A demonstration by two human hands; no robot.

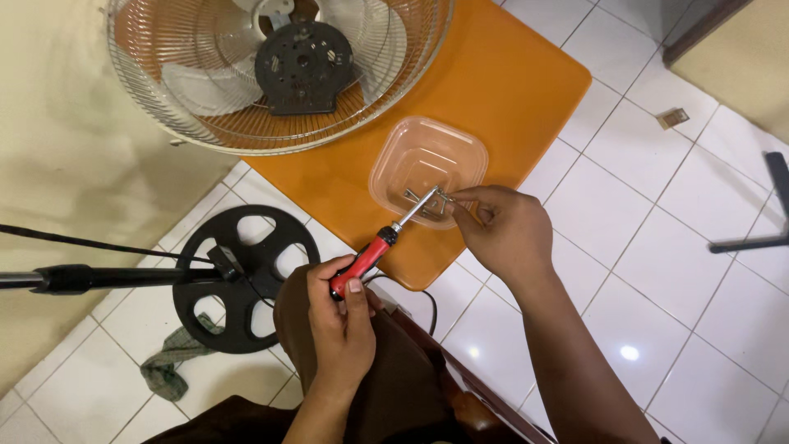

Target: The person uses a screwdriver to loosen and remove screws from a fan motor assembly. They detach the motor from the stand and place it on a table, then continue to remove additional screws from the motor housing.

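Over the container (427, 164), hands (345, 316) grip screwdriver (374, 251) and screw (442, 200).

A low orange table (501, 90) with rounded corners stands on a white tiled floor (657, 271). On it rest a round wire fan cage (205, 123) at ten o'clock and a clear square plastic container (427, 160) at five o'clock. On the tiles lie a black round fan base (238, 321) and a crumpled green rag (168, 366).

1 screwdriver (374, 252), 1 clear plastic container (427, 168), 1 fan cage (279, 70) with 1 black plate (302, 66), 1 round black base (245, 278), 1 pole (82, 278), 1 rag (168, 363), 2 hands (341, 321).
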